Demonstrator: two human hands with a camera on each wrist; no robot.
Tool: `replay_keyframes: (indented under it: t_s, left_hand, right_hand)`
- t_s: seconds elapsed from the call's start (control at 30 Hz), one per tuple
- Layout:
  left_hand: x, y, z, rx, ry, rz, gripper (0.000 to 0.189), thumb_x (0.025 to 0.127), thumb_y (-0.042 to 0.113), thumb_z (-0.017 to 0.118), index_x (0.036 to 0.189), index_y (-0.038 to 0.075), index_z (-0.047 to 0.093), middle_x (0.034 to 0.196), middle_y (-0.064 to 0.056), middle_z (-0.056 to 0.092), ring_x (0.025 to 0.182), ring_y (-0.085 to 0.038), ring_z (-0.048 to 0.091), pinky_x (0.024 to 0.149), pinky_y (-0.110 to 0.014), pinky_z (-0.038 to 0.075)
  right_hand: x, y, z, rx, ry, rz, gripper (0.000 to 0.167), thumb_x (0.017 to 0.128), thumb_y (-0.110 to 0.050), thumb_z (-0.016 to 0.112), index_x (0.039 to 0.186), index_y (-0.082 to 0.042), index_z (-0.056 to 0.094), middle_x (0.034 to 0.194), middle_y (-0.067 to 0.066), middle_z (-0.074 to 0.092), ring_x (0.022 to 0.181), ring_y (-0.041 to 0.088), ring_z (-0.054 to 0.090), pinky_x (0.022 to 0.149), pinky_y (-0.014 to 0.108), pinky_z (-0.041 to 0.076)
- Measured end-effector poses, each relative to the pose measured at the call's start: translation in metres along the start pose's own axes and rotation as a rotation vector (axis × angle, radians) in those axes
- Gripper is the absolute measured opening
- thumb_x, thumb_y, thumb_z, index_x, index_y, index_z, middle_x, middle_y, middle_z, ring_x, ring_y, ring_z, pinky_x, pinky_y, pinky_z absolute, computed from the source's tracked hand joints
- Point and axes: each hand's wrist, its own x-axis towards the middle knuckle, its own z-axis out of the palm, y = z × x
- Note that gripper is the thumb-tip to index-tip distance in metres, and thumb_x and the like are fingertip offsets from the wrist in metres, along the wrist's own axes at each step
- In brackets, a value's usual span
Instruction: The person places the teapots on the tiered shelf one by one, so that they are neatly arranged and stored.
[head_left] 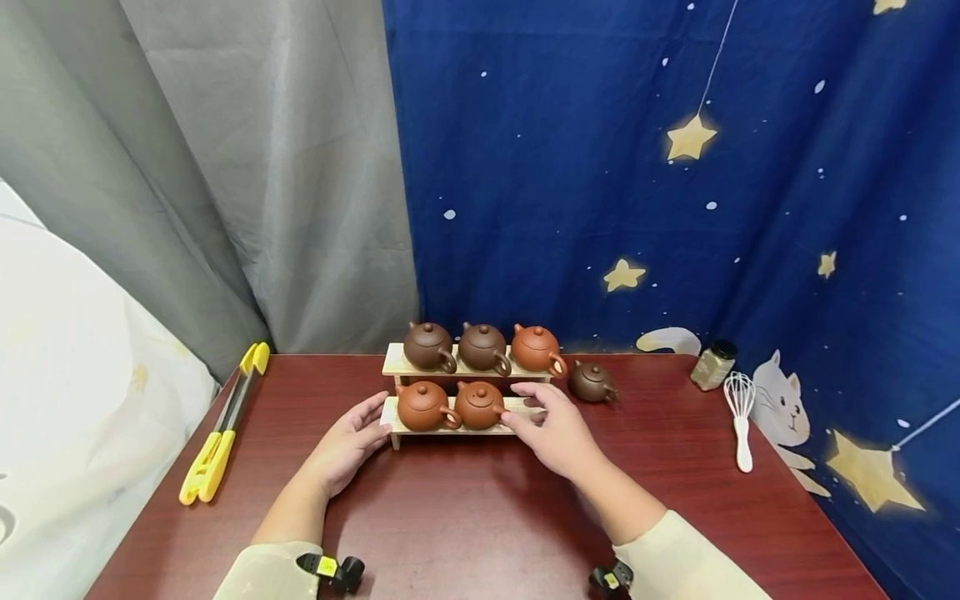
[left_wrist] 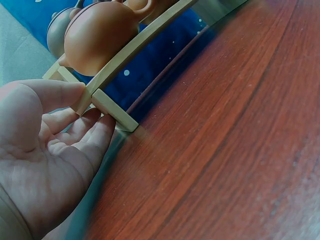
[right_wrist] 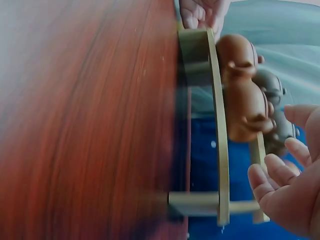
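A two-tier wooden rack (head_left: pixel 395 425) stands at the table's far side. Its upper tier bears two dark brown teapots (head_left: pixel 428 347) (head_left: pixel 483 348) and a reddish-brown one (head_left: pixel 536 348). Two more reddish-brown teapots (head_left: pixel 422 406) (head_left: pixel 480 406) sit on the left and middle of the lower tier. My left hand (left_wrist: pixel 55 140) grips the rack's left end, thumb at the shelf board and fingers by the leg. Beside the lower right teapot, near its handle, my right hand (head_left: pixel 555 429) hovers over the tier's right part, fingers loosely spread. It holds nothing in the right wrist view.
A small dark brown teapot (head_left: pixel 591 382) stands on the table (head_left: pixel 465 517) just right of the rack. Yellow-handled tongs (head_left: pixel 225 425) lie at the left edge. A spice jar (head_left: pixel 713 365) and a white whisk (head_left: pixel 741 421) are at the right. Curtains (head_left: pixel 525 167) hang behind.
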Motion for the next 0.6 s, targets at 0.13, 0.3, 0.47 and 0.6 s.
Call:
replay_keyframes:
  t_s: [0.13,0.3,0.47,0.6]
  left_hand:
    - [0.000,0.001,0.001,-0.001,-0.002,-0.002,0.077,0.109,0.008,0.058,0.172,0.005,0.014,0.176,-0.020,0.024,0.132,0.001,0.054,0.105,-0.017,0.051]
    - [-0.002,0.001,0.001,0.004,-0.008,-0.006,0.078,0.109,0.010,0.059,0.172,0.005,0.013,0.177,-0.021,0.022,0.133,0.001,0.053,0.105,-0.017,0.050]
    - [-0.002,0.002,0.000,0.008,-0.010,-0.006,0.078,0.109,0.010,0.058,0.172,0.005,0.013,0.177,-0.020,0.023,0.134,0.000,0.053,0.105,-0.017,0.050]
    - [-0.001,0.002,0.000,0.011,-0.016,-0.004,0.077,0.109,0.010,0.058,0.172,0.005,0.013,0.177,-0.020,0.023,0.135,0.000,0.053,0.106,-0.017,0.050]
  right_hand:
    - [-0.008,0.009,-0.021,0.029,0.030,0.009,0.043,0.093,-0.025,0.085,0.134,-0.019,0.071,0.127,0.010,0.070,0.101,0.025,0.074,0.081,0.029,0.063]
    - [-0.014,0.025,-0.045,0.007,0.085,0.007,0.040,0.095,-0.021,0.083,0.132,-0.012,0.071,0.128,0.015,0.073,0.111,0.032,0.072,0.088,0.025,0.060]
    - [-0.015,0.049,-0.069,-0.015,0.141,0.064,0.040,0.097,-0.022,0.081,0.133,-0.008,0.070,0.129,0.016,0.074,0.115,0.033,0.072,0.089,0.020,0.057]
    - [-0.016,0.065,-0.084,-0.043,0.161,0.104,0.044,0.099,-0.026,0.079,0.136,-0.005,0.068,0.126,0.020,0.075,0.109,0.020,0.073,0.088,0.014,0.054]
